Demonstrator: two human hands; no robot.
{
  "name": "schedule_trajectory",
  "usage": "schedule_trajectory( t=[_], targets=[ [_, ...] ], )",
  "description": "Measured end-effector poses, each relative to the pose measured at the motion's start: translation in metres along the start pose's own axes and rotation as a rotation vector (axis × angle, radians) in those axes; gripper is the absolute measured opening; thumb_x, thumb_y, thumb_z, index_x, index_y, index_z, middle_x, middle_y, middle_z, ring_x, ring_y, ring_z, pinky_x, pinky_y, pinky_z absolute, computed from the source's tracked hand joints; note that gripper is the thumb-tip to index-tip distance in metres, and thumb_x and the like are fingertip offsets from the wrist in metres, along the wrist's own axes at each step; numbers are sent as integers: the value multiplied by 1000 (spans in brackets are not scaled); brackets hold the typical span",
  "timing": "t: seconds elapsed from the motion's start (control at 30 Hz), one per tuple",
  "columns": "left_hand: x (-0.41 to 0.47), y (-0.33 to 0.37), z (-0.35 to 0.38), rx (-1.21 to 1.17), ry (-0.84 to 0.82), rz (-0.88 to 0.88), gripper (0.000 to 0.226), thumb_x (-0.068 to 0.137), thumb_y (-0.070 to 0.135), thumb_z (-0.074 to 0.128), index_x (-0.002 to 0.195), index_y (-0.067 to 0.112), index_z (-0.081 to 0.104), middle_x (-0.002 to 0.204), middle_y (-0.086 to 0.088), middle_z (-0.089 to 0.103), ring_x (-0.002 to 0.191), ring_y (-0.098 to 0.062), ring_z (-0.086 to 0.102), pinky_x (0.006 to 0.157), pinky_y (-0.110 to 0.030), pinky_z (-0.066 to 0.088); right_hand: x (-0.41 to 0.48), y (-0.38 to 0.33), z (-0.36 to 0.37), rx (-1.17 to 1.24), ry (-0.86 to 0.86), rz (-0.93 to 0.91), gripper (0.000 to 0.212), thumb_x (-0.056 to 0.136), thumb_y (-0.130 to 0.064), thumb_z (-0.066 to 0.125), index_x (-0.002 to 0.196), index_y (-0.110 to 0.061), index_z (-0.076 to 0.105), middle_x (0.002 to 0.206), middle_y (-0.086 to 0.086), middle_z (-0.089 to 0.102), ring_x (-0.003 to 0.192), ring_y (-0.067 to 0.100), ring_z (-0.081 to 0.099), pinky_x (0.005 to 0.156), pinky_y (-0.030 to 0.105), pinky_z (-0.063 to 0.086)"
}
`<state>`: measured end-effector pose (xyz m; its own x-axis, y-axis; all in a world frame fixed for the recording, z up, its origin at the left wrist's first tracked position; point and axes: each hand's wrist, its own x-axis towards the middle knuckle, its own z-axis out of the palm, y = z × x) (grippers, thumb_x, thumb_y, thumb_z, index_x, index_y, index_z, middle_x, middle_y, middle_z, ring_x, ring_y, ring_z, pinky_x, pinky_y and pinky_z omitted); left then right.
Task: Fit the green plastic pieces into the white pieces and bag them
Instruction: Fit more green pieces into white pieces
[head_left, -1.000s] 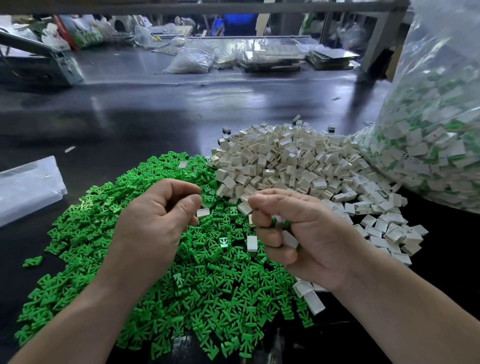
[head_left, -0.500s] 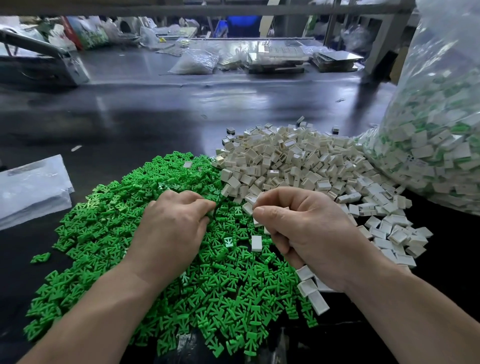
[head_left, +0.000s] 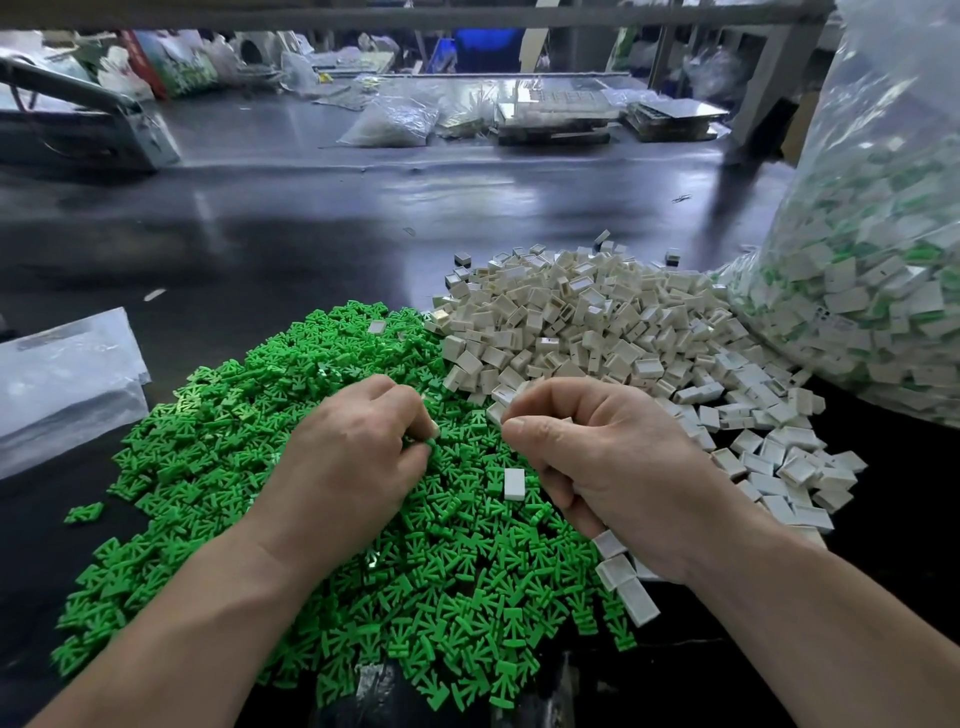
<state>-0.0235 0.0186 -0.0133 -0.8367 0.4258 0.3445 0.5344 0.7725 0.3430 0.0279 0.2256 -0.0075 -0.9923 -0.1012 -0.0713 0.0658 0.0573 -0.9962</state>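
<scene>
Left hand (head_left: 358, 462) lay on the heap of green pieces (head_left: 208, 467), fingers curled, pinching one green piece (head_left: 427, 445). Right hand (head_left: 602, 457) was clenched just beside it; could not tell whether it held anything. White pieces (head_left: 571, 322) were heaped behind on the table (head_left: 311, 234), touching the filled bag (head_left: 883, 312).

Left hand (head_left: 353, 457) pinches a green piece (head_left: 429, 445) over the green pile (head_left: 208, 441). Right hand (head_left: 597, 457) is curled up, can't tell around what. White pile (head_left: 571, 322) at 1 o'clock, stuffed bag (head_left: 857, 260) at 2.
</scene>
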Motion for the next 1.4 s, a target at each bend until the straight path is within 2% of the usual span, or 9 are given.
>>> schedule_trajectory(
  t=[0.17,0.27,0.43,0.53,0.8,0.93,1.13,1.23,1.4],
  targets=[
    [0,1,1,-85,-1,21,15,83,10,72,76,19,61,88,9,57,75,-10,60,69,-36,52,1,1,0,-7,6,4,13,81,-36,70,90,-26,73,57,-2,53,48,16,45,39,23,37],
    [1,1,1,-139,60,2,14,82,12,75,77,19,64,90,11,58,76,-5,59,68,-19,48,1,1,1,-14,6,-3,11,83,-35,71,91,-27,73,57,-3,54,47,14,46,39,22,38],
    [-7,13,-9,-795,18,-207,10,79,23,80,84,26,72,96,6,71,81,-13,68,75,-22,56,0,1,3,-17,10,-38,19,90,-35,71,108,-40,70,63,-10,58,51,8,52,40,21,40],
    [-9,22,-7,-985,-32,-246,15,72,25,83,84,23,73,96,3,72,85,-17,69,78,-23,56,-2,1,4,-41,2,-60,25,89,-38,69,114,-42,70,72,-8,65,53,6,56,42,19,40],
    [-12,24,-3,-1025,32,-201,17,72,27,80,87,23,73,95,0,73,85,-22,70,76,-27,58,-6,-4,10,-89,3,-208,12,93,-23,72,100,-32,73,64,-19,61,51,-1,53,43,11,39],
    [-12,22,-3,-1142,77,-252,26,68,36,78,88,20,72,93,-5,73,85,-27,71,79,-42,56,-7,-7,10,-72,27,-180,4,90,-29,69,87,-26,69,64,-7,61,49,5,50,39,17,36],
    [-12,22,-2,-1245,37,-284,29,69,30,75,97,26,73,79,-4,66,70,-20,64,60,-27,52,-3,-11,11,444,-37,64,14,77,-13,60,90,-14,62,70,6,60,43,13,43,34,15,27],
    [-14,29,-3,-1287,-32,-238,36,73,28,74,108,21,74,81,-3,66,71,-16,63,61,-24,52,-1,-10,13,497,-77,106,15,76,-11,59,90,-13,63,70,6,58,44,12,42,34,15,27],
    [-15,41,-3,-1212,-28,-197,14,81,19,74,95,20,76,80,-10,73,71,-18,67,61,-24,55,-2,-9,13,430,-88,119,14,76,-14,63,89,-15,67,70,6,58,43,11,42,33,15,26]
  ],
)
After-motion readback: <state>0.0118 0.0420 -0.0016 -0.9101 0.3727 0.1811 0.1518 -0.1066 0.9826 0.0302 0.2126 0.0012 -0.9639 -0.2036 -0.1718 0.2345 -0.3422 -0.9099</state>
